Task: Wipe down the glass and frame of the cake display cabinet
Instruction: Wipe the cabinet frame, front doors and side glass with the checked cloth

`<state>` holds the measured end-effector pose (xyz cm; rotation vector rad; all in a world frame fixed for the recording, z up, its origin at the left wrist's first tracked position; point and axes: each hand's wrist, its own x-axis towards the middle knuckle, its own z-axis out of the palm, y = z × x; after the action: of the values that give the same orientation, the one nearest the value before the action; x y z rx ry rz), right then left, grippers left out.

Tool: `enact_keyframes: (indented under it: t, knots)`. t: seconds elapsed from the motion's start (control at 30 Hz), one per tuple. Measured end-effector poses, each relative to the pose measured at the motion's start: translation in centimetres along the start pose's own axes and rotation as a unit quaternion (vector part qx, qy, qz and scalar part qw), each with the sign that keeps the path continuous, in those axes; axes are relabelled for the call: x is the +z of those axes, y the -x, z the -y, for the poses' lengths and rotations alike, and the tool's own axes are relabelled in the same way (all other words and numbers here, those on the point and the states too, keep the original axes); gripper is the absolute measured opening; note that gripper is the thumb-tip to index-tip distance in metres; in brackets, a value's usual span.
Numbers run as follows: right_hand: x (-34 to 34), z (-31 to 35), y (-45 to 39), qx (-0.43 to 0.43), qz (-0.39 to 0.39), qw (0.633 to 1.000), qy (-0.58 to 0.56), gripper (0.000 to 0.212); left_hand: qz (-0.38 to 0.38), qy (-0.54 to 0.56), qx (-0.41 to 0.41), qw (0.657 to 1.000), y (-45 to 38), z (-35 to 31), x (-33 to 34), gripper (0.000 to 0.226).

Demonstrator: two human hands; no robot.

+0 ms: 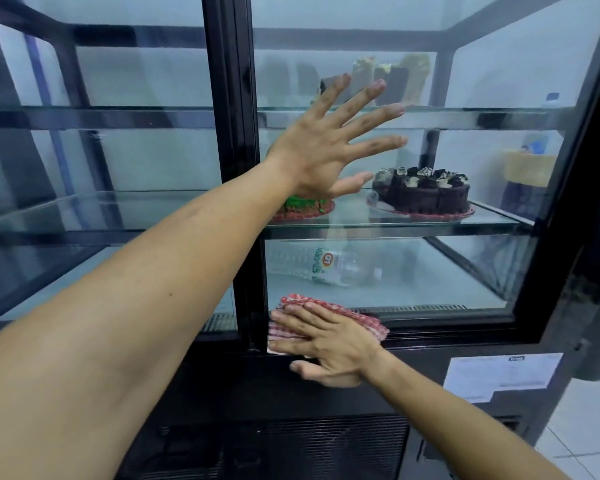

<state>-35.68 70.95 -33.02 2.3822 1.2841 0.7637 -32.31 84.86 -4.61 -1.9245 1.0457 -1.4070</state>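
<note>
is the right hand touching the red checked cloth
Touching. The head view shows the right hand lying flat on the red checked cloth, fingers straight across it, pressing it against the cabinet's lower frame.

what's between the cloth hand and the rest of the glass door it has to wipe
Nothing visible. The right hand presses the red checked cloth flat on the black bottom frame. Only the left hand, spread higher up the glass door, covers some glass.

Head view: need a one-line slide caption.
Right hand presses a red checked cloth on the cake cabinet's lower door frame; left hand is spread against the glass.
</note>
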Motion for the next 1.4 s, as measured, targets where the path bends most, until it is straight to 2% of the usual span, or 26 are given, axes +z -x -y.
enact_keyframes:
  t: [0.07,0.23,0.33,0.47,0.57,0.63,0.77,0.9,1.03,1.17,1.27,1.4]
  knots:
    - [-0.3,0.5,-0.7,0.01,-0.004,1.0,-0.017,0.054,-0.001,-0.003,0.0,1.0,0.0,0.1,0.0,0.065]
    - [-1.6,-3.5,2.8,-0.044,0.042,0.998,-0.008,0.052,0.005,-0.006,0.002,1.0,-0.1,0.0,0.1,0.066]
    - [-1.5,-5.4,5.4,-0.024,0.042,0.999,0.013,0.053,0.005,-0.004,0.003,1.0,0.0,0.1,0.0,0.067]
    - [-0.3,-2.4,3.3,-0.007,0.024,1.0,0.002,0.061,0.003,-0.004,0.002,1.0,0.0,0.0,0.0,0.066]
    - [-0.3,0.7,-0.3,0.021,0.009,0.999,-0.024,0.058,-0.001,-0.008,0.001,1.0,0.1,0.0,0.0,0.067]
    - [-0.5,0.4,-0.2,0.029,-0.007,0.999,-0.027,0.055,0.002,-0.009,0.004,1.0,0.0,0.1,-0.1,0.067]
    - [-0.5,-3.6,6.2,0.059,0.038,0.997,-0.016,0.056,-0.004,-0.007,0.001,1.0,0.1,0.0,0.1,0.067]
    - [-0.8,-7.0,10.6,0.059,0.059,0.996,0.043,0.056,-0.004,-0.01,-0.002,1.0,0.0,0.0,0.1,0.068]
    - [-0.4,-3.8,6.0,0.025,0.033,0.998,0.041,0.06,-0.004,-0.009,-0.001,1.0,0.1,-0.1,0.2,0.068]
    - [-0.1,1.3,-0.4,0.03,0.01,1.0,0.003,0.062,-0.003,-0.013,0.002,1.0,0.1,0.0,0.2,0.068]
    - [-0.4,0.8,-0.5,0.011,0.022,1.0,0.004,0.06,-0.004,-0.012,0.003,1.0,0.0,0.0,0.4,0.068]
    - [-1.1,-3.4,4.7,0.009,0.048,0.999,0.016,0.058,-0.006,-0.012,0.006,1.0,0.1,0.1,0.4,0.069]
